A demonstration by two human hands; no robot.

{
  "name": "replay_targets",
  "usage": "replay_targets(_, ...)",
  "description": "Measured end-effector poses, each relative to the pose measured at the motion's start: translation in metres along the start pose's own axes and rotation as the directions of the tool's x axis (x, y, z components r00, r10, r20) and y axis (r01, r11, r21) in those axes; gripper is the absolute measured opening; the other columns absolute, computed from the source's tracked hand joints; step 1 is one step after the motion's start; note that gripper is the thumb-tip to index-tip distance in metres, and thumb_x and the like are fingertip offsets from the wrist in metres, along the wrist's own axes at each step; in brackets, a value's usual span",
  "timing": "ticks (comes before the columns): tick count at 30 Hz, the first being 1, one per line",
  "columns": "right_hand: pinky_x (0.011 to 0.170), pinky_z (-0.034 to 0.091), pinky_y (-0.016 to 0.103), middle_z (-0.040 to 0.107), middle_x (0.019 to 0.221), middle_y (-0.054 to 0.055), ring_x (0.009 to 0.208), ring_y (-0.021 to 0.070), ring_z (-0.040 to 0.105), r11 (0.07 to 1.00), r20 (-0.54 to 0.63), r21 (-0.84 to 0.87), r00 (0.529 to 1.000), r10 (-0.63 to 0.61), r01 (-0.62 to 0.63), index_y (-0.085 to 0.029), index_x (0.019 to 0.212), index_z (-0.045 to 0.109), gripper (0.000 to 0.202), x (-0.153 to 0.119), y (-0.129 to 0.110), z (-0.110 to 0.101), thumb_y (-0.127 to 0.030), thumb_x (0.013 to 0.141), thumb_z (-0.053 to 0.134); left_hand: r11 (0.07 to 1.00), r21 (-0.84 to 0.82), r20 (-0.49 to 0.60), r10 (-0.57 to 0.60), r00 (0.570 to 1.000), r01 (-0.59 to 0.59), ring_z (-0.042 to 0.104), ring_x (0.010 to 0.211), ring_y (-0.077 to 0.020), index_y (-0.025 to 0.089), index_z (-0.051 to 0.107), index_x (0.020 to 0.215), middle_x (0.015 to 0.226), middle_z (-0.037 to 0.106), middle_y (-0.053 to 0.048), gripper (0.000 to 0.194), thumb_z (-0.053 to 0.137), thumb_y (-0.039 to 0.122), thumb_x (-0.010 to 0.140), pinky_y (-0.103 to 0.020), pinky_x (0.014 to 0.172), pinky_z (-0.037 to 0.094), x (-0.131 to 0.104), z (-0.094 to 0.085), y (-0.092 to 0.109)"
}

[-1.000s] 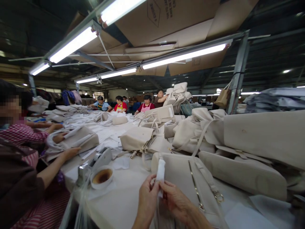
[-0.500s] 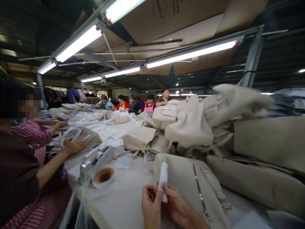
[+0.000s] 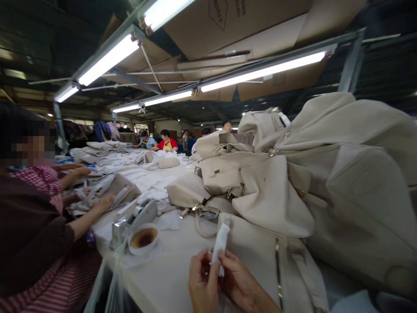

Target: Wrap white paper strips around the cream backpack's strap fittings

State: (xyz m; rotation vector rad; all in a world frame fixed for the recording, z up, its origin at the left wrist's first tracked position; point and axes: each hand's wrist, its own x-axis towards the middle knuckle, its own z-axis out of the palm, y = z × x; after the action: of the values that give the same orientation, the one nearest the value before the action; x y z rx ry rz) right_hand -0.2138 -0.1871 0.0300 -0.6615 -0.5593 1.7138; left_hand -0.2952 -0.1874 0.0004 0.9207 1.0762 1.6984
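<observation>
My left hand (image 3: 201, 282) and my right hand (image 3: 239, 282) meet at the bottom centre, both pinching a small white folded strip (image 3: 220, 242) that stands upright between the fingers. Just beyond them lies a cream handbag (image 3: 260, 256) with a gold metal bar down its front. A heap of more cream handbags (image 3: 325, 174) leans over it from the right, very close to my hands.
A grey tape dispenser (image 3: 133, 217) and a small bowl with a brown residue (image 3: 143, 238) stand on the white table (image 3: 163, 269) to my left. A co-worker in a striped top (image 3: 39, 243) handles a bag at the left edge. Other people work at the far end.
A pile of cream handbags has tumbled in from the right and now looms over the bag before me. My hands still hold the white strip, nearly in place.
</observation>
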Motion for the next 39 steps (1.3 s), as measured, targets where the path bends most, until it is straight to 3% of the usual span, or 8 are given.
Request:
replay_targets(6, 0.053, 0.041, 0.027, 0.075, 0.089, 0.004, 0.066, 0.0192, 0.066, 1.0, -0.012, 0.003, 1.0, -0.026, 0.026, -0.021, 0.089, 0.065, 0.042, 0.0, 0.004, -0.004, -0.039, 0.057, 0.087, 0.997, 0.016, 0.09, -0.08, 0.993, 0.079, 0.056, 0.05, -0.011, 0.016, 0.059, 0.101, 0.077, 0.059, -0.001, 0.067, 0.076, 0.063, 0.057, -0.019, 0.036, 0.038, 0.006, -0.005, -0.005)
replay_targets(14, 0.074, 0.048, 0.029, 0.074, 0.083, 0.004, 0.078, 0.0176, 0.065, 0.998, 0.028, -0.017, 0.998, -0.055, 0.055, -0.018, 0.092, 0.073, 0.041, 0.0, 0.003, -0.007, -0.038, 0.059, 0.086, 0.983, 0.158, 0.07, 0.087, 0.994, -0.097, 0.059, 0.062, -0.017, 0.017, 0.069, 0.08, 0.067, 0.062, -0.002, 0.05, 0.069, 0.065, 0.065, -0.025, 0.054, 0.049, -0.001, -0.005, 0.006)
replay_targets(20, 0.071, 0.049, 0.027, 0.075, 0.083, 0.005, 0.076, 0.0156, 0.064, 0.998, -0.033, 0.019, 0.998, -0.062, 0.063, -0.018, 0.082, 0.075, 0.039, 0.001, 0.004, -0.006, -0.035, 0.05, 0.091, 0.861, 0.274, 0.29, 0.35, 0.891, -0.428, 0.06, 0.072, -0.0193, 0.024, 0.076, 0.082, 0.075, 0.061, -0.007, 0.033, 0.057, 0.051, 0.083, -0.027, 0.068, 0.05, -0.001, -0.01, 0.007)
replay_targets(27, 0.07, 0.049, 0.025, 0.073, 0.073, 0.006, 0.073, 0.016, 0.064, 0.992, -0.07, 0.047, 0.991, -0.112, 0.116, -0.014, 0.077, 0.075, 0.043, 0.003, 0.003, -0.005, -0.034, 0.044, 0.092, 0.812, 0.325, 0.541, 0.261, 0.8, -0.485, 0.063, 0.08, -0.022, 0.028, 0.075, 0.104, 0.087, 0.063, -0.01, 0.039, 0.049, 0.051, 0.087, -0.029, 0.074, 0.052, 0.006, -0.022, 0.011)
replay_targets(29, 0.067, 0.047, 0.024, 0.071, 0.07, 0.004, 0.07, 0.0143, 0.062, 0.989, -0.07, 0.058, 0.989, -0.134, 0.138, -0.015, 0.075, 0.074, 0.042, 0.003, 0.003, -0.003, -0.035, 0.043, 0.092, 0.839, 0.264, 0.558, 0.27, 0.785, -0.476, 0.062, 0.085, -0.0231, 0.027, 0.075, 0.103, 0.089, 0.063, -0.01, 0.041, 0.05, 0.054, 0.085, -0.031, 0.078, 0.052, 0.012, -0.028, 0.013)
replay_targets(32, 0.06, 0.043, 0.021, 0.069, 0.069, 0.002, 0.064, 0.0114, 0.058, 0.99, -0.044, 0.011, 0.989, -0.143, 0.144, -0.016, 0.076, 0.072, 0.041, 0.0, 0.002, 0.003, -0.036, 0.046, 0.09, 0.913, 0.131, 0.487, 0.281, 0.827, -0.386, 0.06, 0.097, -0.0256, 0.027, 0.078, 0.091, 0.104, 0.063, -0.01, 0.039, 0.06, 0.058, 0.076, -0.035, 0.088, 0.051, 0.022, -0.039, 0.014)
replay_targets(35, 0.057, 0.04, 0.02, 0.067, 0.071, 0.001, 0.061, 0.0095, 0.054, 0.967, 0.019, -0.187, 0.985, -0.172, 0.172, -0.016, 0.081, 0.071, 0.039, -0.008, 0.0, 0.009, -0.035, 0.051, 0.086, 0.977, 0.14, 0.457, 0.082, 0.886, -0.162, 0.06, 0.103, -0.0282, 0.024, 0.078, 0.08, 0.11, 0.065, -0.009, 0.031, 0.074, 0.05, 0.063, -0.035, 0.086, 0.052, 0.033, -0.048, 0.02)
replay_targets(39, 0.049, 0.034, 0.021, 0.066, 0.073, 0.001, 0.058, 0.012, 0.052, 0.711, -0.034, -0.69, 0.975, -0.22, 0.136, -0.017, 0.09, 0.071, 0.029, -0.037, -0.014, 0.004, -0.032, 0.065, 0.069, 0.976, 0.22, 0.365, -0.072, 0.928, -0.011, 0.062, 0.091, -0.0263, 0.02, 0.073, 0.085, 0.088, 0.069, -0.006, 0.032, 0.069, 0.044, 0.065, -0.032, 0.073, 0.052, 0.039, -0.045, 0.046)
